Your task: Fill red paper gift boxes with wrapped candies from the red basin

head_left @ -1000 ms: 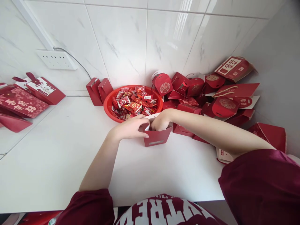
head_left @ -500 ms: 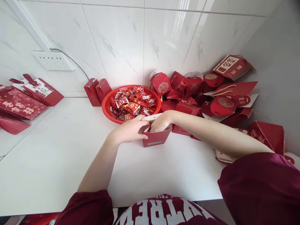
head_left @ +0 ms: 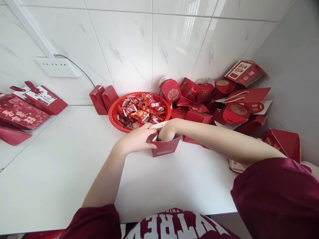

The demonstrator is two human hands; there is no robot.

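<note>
A red paper box stands upright with its top open on the white table, its white flap raised at the back. My left hand grips the box's left side, thumb on the front and fingers on the rim. Inside the opening is my right hand; its fingers are hidden by the box wall. Just behind the box sits a red plastic basket full of small wrapped sweets.
Many red gift boxes are piled at the right against the wall. Two narrow red boxes stand left of the basket. More red boxes lie at the far left. A socket strip with a cable is on the tiled wall.
My right hand has sunk slightly deeper into the box. The left hand keeps its grip, and the view has shifted slightly.
</note>
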